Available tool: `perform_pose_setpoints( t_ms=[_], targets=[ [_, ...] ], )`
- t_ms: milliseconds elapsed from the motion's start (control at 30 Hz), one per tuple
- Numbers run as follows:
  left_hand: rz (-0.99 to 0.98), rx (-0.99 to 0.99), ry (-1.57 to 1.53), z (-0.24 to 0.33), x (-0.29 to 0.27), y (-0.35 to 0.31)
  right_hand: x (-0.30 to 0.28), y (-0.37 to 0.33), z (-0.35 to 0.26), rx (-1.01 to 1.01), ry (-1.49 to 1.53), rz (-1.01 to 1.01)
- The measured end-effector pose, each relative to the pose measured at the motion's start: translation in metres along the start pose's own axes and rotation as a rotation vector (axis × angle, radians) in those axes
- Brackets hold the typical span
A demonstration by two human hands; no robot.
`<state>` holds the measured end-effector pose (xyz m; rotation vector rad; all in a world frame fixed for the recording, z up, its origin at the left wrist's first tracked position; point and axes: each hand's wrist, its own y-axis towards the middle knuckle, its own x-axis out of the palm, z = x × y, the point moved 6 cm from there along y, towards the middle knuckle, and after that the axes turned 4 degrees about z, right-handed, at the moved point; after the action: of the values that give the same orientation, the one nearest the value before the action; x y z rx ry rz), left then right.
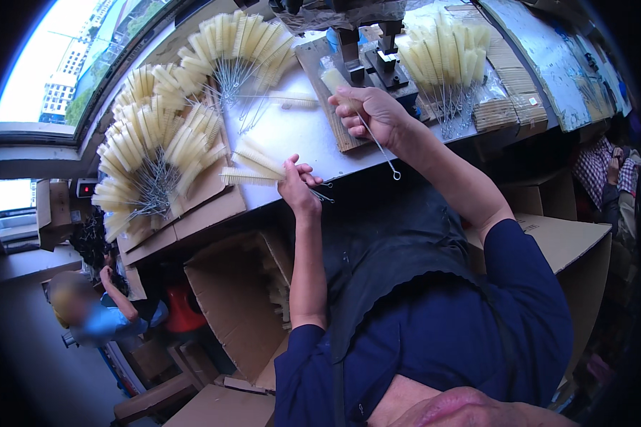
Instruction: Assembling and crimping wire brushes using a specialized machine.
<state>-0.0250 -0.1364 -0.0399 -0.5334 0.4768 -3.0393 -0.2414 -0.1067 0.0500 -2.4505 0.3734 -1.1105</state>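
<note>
My right hand [372, 117] is closed around a bottle brush [333, 80] with cream bristles. Its twisted wire stem ends in a small loop that sticks out below the hand, and the bristle head points to the black metal press [354, 60]. Lower and to the left, my left hand [300, 183] grips a few similar brushes [253, 168]; their bristles point left and their wire loops poke out to the right beneath the fingers. One loose brush [294, 99] lies on the white table [278, 132] between the hands and the piles.
Fanned heaps of brushes [149, 149] rest on cardboard [210, 213] at the left, with another bundle [445, 53] right of the press. Open cardboard boxes [238, 306] stand below the table. A co-worker [114, 309] sits at the lower left; another person [612, 167] shows at the right.
</note>
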Motion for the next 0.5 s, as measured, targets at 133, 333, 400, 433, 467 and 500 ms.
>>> perform_pose_setpoints(
  t_ms=[133, 333, 400, 433, 467, 500],
  targets=[
    [-0.009, -0.005, 0.021, 0.001, 0.0, -0.002, 0.003, -0.019, 0.017, -0.1, -0.061, 0.054],
    [0.012, 0.004, 0.023, 0.006, 0.0, -0.003, -0.05, -0.045, -0.013, -0.379, -0.079, 0.198],
    [0.0, 0.0, 0.031, 0.005, 0.002, -0.003, -0.062, -0.047, -0.023, -0.416, -0.088, 0.218],
    [0.003, 0.003, 0.046, 0.004, 0.003, -0.003, -0.066, -0.046, -0.027, -0.44, -0.102, 0.22],
    [0.007, 0.007, 0.06, 0.004, 0.005, -0.004, -0.069, -0.046, -0.03, -0.442, -0.099, 0.223],
    [0.003, 0.006, 0.063, 0.003, 0.006, -0.004, -0.07, -0.046, -0.033, -0.439, -0.102, 0.23]
  ],
)
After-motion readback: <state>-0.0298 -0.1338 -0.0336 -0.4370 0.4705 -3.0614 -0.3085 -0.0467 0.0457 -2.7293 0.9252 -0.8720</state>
